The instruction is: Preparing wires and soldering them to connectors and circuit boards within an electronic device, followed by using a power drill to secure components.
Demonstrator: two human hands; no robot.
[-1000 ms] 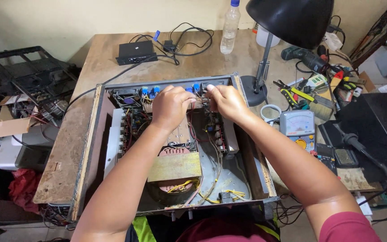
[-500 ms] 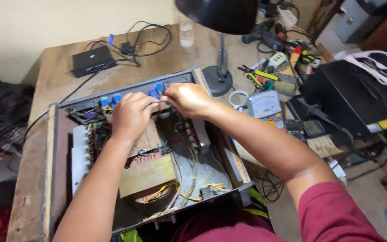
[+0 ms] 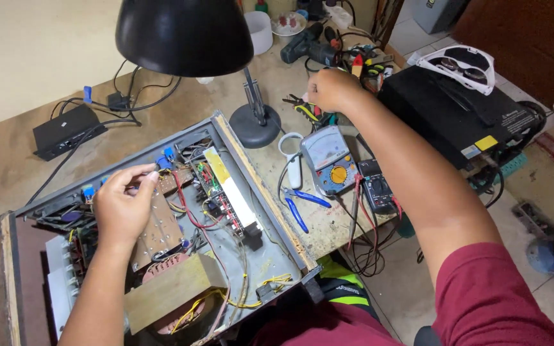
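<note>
An opened amplifier chassis (image 3: 155, 237) lies on the left of the surface (image 3: 20, 154), tools to its right.

Inside the chassis, the transformer (image 3: 171, 291) sits at the near end and the circuit board (image 3: 226, 189) runs along the right wall; the left hand (image 3: 123, 205) rests over the far part. Behind the chassis stands the desk lamp (image 3: 254, 125), with a small box (image 3: 65, 131) further left. Right of the chassis lie the pliers (image 3: 302, 205) and the analogue meter (image 3: 328, 160) (a smaller meter (image 3: 376, 192) beside it). The right hand (image 3: 331, 90) is behind the meters, among the hand tools (image 3: 309, 109).

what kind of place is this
Most likely a home electronics repair bench: an opened metal amplifier chassis with exposed boards and wiring, a grey analog multimeter, and a pile of hand tools on a worn wooden table.
</note>
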